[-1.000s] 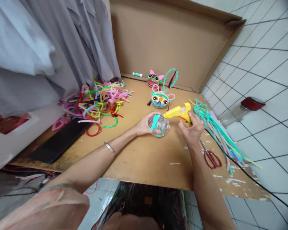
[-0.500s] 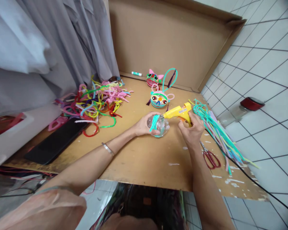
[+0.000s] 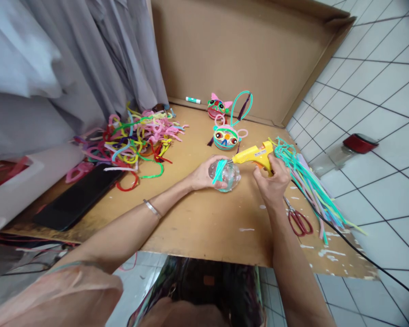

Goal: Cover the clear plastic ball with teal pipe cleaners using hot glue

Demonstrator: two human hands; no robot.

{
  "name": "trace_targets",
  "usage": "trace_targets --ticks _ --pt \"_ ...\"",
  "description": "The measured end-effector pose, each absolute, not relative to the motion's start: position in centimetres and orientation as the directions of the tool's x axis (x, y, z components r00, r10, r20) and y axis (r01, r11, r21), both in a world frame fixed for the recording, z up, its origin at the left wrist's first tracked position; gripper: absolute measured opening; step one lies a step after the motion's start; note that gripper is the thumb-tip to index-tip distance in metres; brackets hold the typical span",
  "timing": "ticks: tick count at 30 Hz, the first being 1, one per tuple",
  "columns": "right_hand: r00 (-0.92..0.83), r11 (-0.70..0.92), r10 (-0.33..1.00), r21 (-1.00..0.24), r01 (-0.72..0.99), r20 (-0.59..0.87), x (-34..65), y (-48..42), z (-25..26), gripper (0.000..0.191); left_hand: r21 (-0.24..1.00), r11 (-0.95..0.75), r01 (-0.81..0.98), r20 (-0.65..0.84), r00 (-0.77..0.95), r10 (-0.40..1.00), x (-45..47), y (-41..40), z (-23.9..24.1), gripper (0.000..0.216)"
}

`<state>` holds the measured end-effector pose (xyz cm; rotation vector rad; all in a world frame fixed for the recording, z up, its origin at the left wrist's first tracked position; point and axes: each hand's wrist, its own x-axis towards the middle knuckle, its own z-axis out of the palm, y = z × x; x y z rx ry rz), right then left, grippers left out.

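Observation:
My left hand [image 3: 204,175] is closed around the left side of a clear plastic ball [image 3: 231,178]. Crossed strips of turquoise pipe cleaner [image 3: 219,171] lie on the ball's surface, close to my fingers. A yellow glue gun [image 3: 254,154] is gripped in my right hand [image 3: 274,179], its fingers wrapped around the handle. The gun's metal nozzle points left and meets the upper part of the ball; whether it touches the surface I cannot tell. Behind the ball stands a finished-looking animal-face ornament [image 3: 226,137] with pink ring ears, and farther back a pink-eared one [image 3: 217,106].
Tangled pipe cleaners [image 3: 146,136] and a black phone-like slab [image 3: 78,197] lie on the left. Straight pipe cleaners [image 3: 310,190], red-handled scissors [image 3: 300,222] and a black cord [image 3: 354,252] lie on the right. A glue stick [image 3: 192,100] rests by the cardboard wall [image 3: 231,54].
The view has shifted slightly. Both hands keep their holds on the ball and the glue gun, and the nozzle stays at the upper part of the ball.

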<state>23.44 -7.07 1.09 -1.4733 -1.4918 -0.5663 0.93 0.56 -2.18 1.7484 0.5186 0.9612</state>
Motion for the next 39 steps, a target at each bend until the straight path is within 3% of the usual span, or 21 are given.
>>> trace_targets --ticks 39 --pt "0.133 0.153 0.533 -0.249 0.956 0.836 23.41 -7.27 1.15 0.038 0.905 -0.422 -0.061 0.366 0.619 0.695 0.73 0.45 -1.81 0.09"
